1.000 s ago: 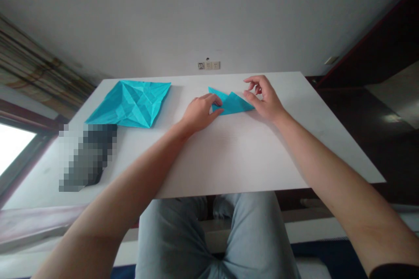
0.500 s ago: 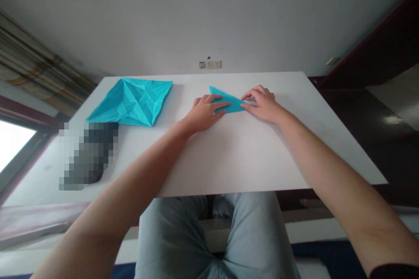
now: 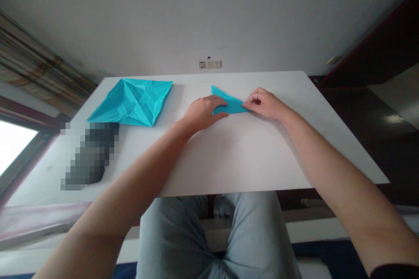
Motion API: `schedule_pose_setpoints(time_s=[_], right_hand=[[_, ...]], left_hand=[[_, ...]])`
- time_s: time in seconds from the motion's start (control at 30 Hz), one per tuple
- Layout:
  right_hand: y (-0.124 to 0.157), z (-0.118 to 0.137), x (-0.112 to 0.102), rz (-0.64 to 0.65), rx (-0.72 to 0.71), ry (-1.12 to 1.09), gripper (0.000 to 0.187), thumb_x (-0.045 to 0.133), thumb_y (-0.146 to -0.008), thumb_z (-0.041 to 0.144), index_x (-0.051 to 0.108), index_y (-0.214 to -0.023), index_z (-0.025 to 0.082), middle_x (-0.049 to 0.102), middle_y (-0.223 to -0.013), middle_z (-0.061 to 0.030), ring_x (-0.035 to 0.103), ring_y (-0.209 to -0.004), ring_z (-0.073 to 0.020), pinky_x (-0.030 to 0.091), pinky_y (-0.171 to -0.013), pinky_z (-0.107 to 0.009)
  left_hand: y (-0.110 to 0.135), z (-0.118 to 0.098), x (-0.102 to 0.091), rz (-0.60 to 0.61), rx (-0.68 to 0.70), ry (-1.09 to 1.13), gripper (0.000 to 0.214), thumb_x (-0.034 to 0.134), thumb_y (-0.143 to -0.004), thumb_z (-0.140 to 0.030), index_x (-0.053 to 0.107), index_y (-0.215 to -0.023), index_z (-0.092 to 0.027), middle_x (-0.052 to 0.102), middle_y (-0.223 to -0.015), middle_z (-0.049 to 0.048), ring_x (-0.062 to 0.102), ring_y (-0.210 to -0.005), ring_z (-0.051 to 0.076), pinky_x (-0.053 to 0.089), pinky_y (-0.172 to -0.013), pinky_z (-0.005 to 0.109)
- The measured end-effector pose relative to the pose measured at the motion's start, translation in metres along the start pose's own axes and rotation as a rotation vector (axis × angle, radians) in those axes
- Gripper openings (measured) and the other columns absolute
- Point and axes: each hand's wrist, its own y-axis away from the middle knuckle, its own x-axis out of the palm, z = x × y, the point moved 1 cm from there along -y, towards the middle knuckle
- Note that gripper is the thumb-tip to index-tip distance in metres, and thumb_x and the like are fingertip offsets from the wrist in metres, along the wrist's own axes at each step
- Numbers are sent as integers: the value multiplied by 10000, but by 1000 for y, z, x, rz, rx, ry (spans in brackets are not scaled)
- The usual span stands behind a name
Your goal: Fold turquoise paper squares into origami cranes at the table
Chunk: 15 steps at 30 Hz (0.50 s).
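Observation:
A small triangular piece of folded blue paper (image 3: 234, 105) lies on the white table in front of me. My left hand (image 3: 207, 111) rests over its left part, with fingertips on top and the thumb along the near edge. At the right tip, my right hand (image 3: 261, 103) pinches the paper between thumb and forefinger, its other fingers curled in. The left palm hides part of the folded piece.
A larger creased sheet of blue paper (image 3: 135, 102) lies at the table's far left. Close by is a dark, pixelated object (image 3: 94, 152). The white table (image 3: 229, 161) ends just above my knees, and a wall with sockets (image 3: 210, 64) stands behind it.
My right hand's fingers have closed into a pinch on the paper's right tip. My left fingers have drawn back slightly to the left, uncovering more paper.

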Motion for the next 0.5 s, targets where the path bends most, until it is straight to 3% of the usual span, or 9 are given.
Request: schedule_pose_setpoints(time_s=[0.1,0.2,0.27,0.37,0.43,0.5], right_hand=[[0,10,0,34,56,-296,563,896,-910,762,679,-766,262,609,-803,-7,538,-763,-204,468,-748,-394],[3,25,-3,47,116,-598,653,972,-835,825,630,-821,269,592,-779,24,507,-713,-167,429,-679,-344],[4,33,-4,32,113,-730,736,972,-782,930,647,-913,283,637,-824,21,551,-705,-167,464,-659,-340],[4,37,-7,-55,73,-805,822,792,-810,1099,667,-1024,315,698,-879,4,592,-705,-187,502,-644,-355],[3,37,-9,-112,34,-803,822,795,-807,1097,708,-1069,324,726,-922,-3,580,-711,-184,504,-653,-351],[4,38,-10,-112,-4,-780,837,900,-739,1054,759,-1119,321,743,-971,-7,560,-728,-174,507,-680,-342]], left_hand=[[2,-6,0,-9,-22,-45,545,851,-1065,-492,822,-1566,-280,803,-1629,134,794,-1452,402,611,-1249,496],[4,-12,0,-34,-37,-69,518,790,-1096,-448,800,-1585,-277,815,-1579,141,825,-1346,377,624,-1168,466],[3,-14,-1,-90,-36,-36,379,698,-1139,-385,849,-1469,-279,861,-1441,128,836,-1242,342,621,-1097,435],[0,-14,-6,-259,-76,124,256,656,-1157,-381,873,-1197,-251,874,-1116,83,795,-988,276,597,-945,379],[-3,-15,-10,-407,-121,310,292,679,-1155,-456,823,-1035,-231,812,-950,51,731,-873,237,570,-852,348],[-5,-16,-12,-496,-141,538,396,705,-1141,-580,785,-980,-226,778,-916,41,716,-872,223,574,-829,333]])
